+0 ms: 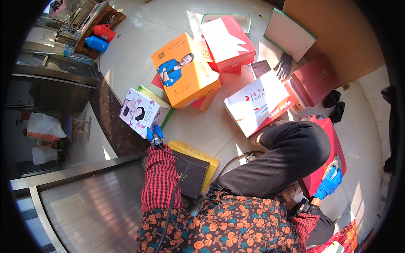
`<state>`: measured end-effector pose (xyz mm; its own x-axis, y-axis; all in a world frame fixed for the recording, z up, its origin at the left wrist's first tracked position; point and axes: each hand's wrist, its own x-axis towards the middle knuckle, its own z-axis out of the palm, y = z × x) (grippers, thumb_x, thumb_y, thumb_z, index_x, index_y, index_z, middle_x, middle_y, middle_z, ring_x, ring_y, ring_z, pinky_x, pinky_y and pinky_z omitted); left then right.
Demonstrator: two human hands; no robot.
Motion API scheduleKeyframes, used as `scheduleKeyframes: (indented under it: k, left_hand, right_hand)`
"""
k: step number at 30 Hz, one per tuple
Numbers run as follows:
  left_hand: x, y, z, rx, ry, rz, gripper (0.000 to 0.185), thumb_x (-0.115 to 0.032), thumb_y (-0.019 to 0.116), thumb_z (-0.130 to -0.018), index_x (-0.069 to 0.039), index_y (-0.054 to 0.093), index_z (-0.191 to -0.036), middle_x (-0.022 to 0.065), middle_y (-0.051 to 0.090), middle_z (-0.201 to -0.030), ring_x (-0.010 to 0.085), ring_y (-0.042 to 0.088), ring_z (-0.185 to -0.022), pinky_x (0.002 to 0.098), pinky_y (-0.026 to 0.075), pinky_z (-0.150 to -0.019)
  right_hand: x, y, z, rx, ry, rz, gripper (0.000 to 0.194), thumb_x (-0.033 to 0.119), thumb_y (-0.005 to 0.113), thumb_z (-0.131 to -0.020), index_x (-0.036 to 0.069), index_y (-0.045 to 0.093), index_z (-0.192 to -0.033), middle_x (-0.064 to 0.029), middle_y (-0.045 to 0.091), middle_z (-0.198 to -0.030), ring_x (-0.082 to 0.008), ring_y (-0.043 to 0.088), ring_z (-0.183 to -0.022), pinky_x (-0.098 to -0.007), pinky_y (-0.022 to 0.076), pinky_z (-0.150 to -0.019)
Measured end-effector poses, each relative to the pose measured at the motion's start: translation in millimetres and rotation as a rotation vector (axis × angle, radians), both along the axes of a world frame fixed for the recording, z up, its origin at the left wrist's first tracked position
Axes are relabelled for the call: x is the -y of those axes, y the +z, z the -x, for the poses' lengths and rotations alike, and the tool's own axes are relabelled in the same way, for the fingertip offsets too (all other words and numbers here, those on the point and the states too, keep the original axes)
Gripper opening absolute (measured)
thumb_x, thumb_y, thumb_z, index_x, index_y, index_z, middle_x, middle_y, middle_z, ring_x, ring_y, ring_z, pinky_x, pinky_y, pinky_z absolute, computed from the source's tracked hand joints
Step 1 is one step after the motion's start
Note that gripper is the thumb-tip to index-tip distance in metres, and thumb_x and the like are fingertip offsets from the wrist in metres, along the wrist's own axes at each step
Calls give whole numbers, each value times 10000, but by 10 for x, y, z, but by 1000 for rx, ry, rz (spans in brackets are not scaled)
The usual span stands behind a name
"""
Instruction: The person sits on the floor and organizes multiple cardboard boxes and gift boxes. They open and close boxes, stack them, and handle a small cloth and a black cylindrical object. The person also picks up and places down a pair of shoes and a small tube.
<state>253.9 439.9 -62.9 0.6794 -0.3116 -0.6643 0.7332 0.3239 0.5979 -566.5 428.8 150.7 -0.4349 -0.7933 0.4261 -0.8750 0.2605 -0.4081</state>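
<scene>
My left hand [155,134], in a blue glove, has its fingers at the near corner of a white cardboard box [131,106] printed with purple leaves and a portrait. The box lies against a green and yellow box [164,114]. My right hand [330,185], also gloved in blue, presses a pale crumpled cloth [333,165] to the top of a red box [318,177]. My bent leg covers part of that red box. A small black device with a cable sits on my left wrist.
An orange box [185,69], a red and white box [226,39] and a white shoebox [258,99] stand ahead on the tiled floor. A dark box [191,174] on a yellow one [212,166] is beside my left arm. A dark glove [283,66] lies near an upturned lid [288,34].
</scene>
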Motion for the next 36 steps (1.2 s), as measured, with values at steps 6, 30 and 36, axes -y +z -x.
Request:
scheduleKeyframes:
  k: [6, 30, 36]
  left_hand:
    - [94, 445, 8, 94, 19, -108, 575, -486, 681, -733, -9, 565, -1032, 97, 621, -894, 209, 634, -796, 300, 530, -737]
    - [55, 651, 239, -73, -147, -58, 514, -371, 683, -778, 52, 572, -1050, 171, 667, -931, 280, 662, -856, 333, 572, -722]
    - [-21, 408, 281, -105, -136, 23, 525, -363, 687, -770, 50, 561, -1070, 187, 663, -949, 295, 659, -851, 362, 565, -761]
  right_hand:
    - [14, 15, 8, -26, 0, -7, 286, 237, 535, -914, 13, 647, -1053, -156, 671, -999, -286, 641, -891, -386, 479, -790]
    - [12, 40, -28, 132, 35, 4, 287, 189, 499, -920, 5, 640, -1090, -136, 680, -1012, -255, 646, -890, -360, 475, -804]
    - [13, 49, -4, 136, -4, -72, 308, 206, 510, -935, -4, 621, -1131, -143, 662, -1059, -242, 623, -966, -358, 457, -861]
